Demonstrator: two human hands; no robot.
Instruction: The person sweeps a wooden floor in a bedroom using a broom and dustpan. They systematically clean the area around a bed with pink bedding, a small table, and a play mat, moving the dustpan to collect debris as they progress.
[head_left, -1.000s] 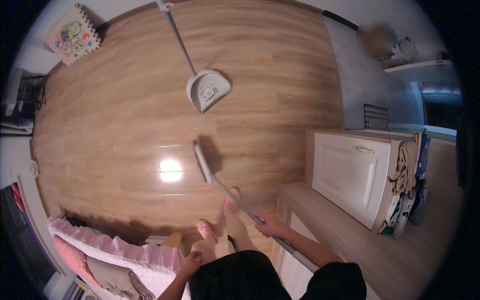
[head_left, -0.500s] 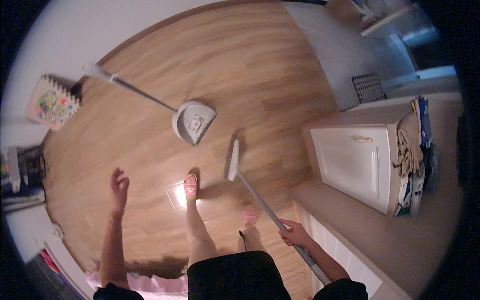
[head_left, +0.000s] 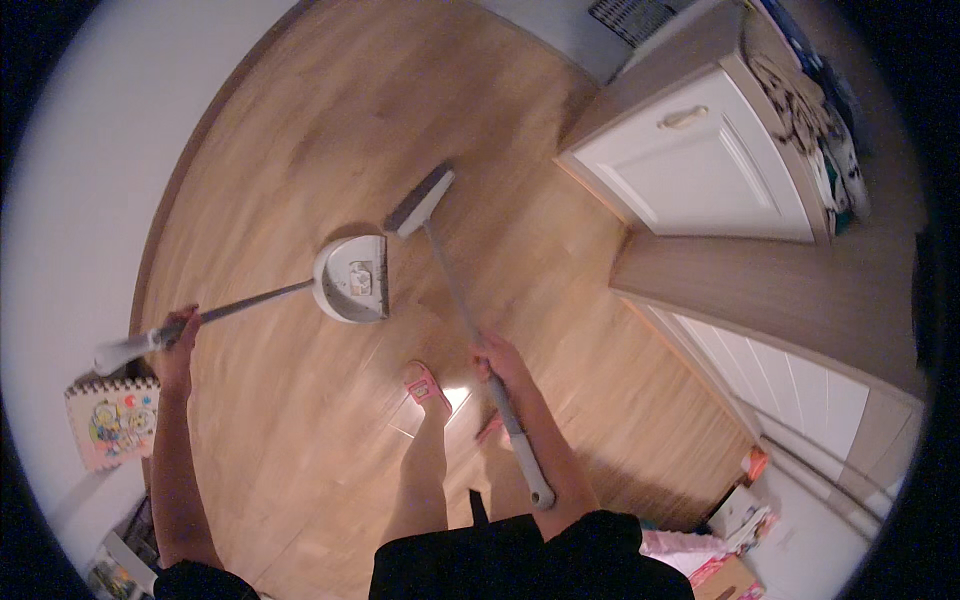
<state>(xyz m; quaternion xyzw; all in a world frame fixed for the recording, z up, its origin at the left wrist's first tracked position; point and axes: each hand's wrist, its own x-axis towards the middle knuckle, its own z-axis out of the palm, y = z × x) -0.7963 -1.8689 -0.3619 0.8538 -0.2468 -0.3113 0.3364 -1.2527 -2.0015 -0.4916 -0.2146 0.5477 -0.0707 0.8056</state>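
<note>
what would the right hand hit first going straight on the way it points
Past the broom handle it grips, the right hand would probably meet the broom head first, though depth is unclear; it might pass above.

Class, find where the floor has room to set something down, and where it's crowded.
Bare floor stretches between broom head and cabinet, and between dustpan and wall. Crowded: beside the wall, where left hand, dustpan handle and mat cluster.
</note>
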